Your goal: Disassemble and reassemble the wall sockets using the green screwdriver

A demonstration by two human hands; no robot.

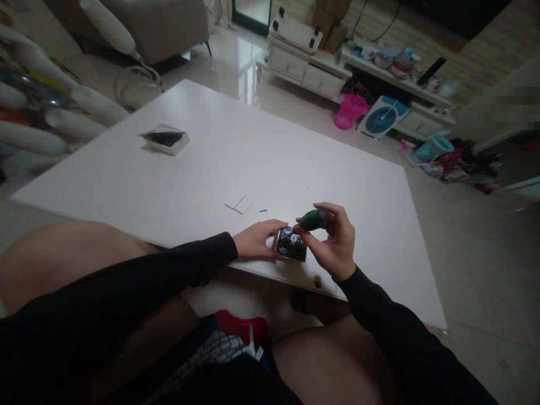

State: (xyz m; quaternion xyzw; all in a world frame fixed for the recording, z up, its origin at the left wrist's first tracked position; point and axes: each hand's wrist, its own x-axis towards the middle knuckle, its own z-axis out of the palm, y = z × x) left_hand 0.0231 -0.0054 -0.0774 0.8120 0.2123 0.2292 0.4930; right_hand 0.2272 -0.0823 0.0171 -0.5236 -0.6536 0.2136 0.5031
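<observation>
Pale, glossy floor tiles [476, 292] surround a broad, white rectangular tabletop [329, 169]; beyond it stand a long, low white cabinet [287, 62], a square blue-and-white fan [381, 118] and a pink plastic basket [351, 111]. A shallow white box [172, 148] with something dark in it sits well apart, far left, perhaps to leave room near the person. The left hand [257, 239] has its grip partly spread, thumb and fingers bracketing a black, squarish block [291, 245] near the tabletop's near edge, likely steadying it. The right hand's [340, 242] grip is closed around a green, dark-ended tool handle [312, 220], apparently for control above the block; its tip is hidden. Two thin white squares [243, 205], a small brown piece [318, 281] and a dark sliver [263, 211] lie nearby.
</observation>
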